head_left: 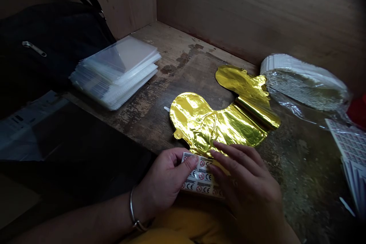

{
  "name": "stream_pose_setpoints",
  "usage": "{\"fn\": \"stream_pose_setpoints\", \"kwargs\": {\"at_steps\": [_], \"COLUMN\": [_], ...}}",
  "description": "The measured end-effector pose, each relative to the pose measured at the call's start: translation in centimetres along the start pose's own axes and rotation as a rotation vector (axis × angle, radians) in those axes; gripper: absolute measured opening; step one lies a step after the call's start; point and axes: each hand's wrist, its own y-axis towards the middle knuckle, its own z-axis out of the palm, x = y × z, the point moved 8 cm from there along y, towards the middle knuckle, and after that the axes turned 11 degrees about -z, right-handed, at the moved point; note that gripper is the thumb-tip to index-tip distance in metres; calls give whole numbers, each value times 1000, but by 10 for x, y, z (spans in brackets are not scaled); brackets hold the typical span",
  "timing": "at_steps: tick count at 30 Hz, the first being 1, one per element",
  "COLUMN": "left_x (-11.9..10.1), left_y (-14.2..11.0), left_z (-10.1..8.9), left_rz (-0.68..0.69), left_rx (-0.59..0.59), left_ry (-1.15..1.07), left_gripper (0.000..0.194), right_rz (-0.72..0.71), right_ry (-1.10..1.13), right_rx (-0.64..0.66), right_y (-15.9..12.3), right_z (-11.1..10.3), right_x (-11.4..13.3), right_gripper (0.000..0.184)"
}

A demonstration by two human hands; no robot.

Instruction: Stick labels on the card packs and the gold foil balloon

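Observation:
My left hand grips a sheet of small labels printed with CE marks and red warning circles, its thumb lying on top. Over the right part of that sheet is my right hand, fingers stretched out and apart; its fingertips hide some labels. I see nothing held in it. Just beyond both hands, a shiny gold foil balloon lies flat and uninflated on the worn tabletop. It is curved, partly folded over at the right, with a small tab at its left edge.
A stack of clear plastic sleeves sits at the back left beside a dark bag. At the right are a plastic-wrapped white bundle and more printed label sheets. Wooden panels close off the back.

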Motion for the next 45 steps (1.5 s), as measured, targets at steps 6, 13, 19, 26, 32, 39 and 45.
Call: {"fn": "stream_pose_setpoints", "kwargs": {"at_steps": [6, 13, 19, 26, 32, 39, 45], "left_x": [2, 1, -2, -6, -7, -24, -47], "left_y": [-1, 1, 0, -2, -3, -12, -28], "left_z": [1, 0, 0, 2, 2, -3, 15], "left_rz": [2, 7, 6, 30, 46, 276, 614], "left_rx": [22, 19, -2, -19, -34, -157, -74], "left_ry": [-47, -60, -35, 31, 67, 465, 700], "left_gripper": [30, 30, 31, 32, 28, 19, 33], "right_rz": [-175, -197, -140, 58, 108, 214, 395], "right_ry": [-99, -57, 55, 235, 265, 393, 625], "right_rx": [68, 45, 29, 62, 111, 140, 167], "right_y": [-3, -5, -7, 3, 6, 1, 3], "right_z": [2, -1, 3, 9, 14, 7, 6], "right_x": [12, 13, 7, -4, -3, -8, -25], "right_gripper": [32, 31, 31, 16, 12, 10, 5]}}
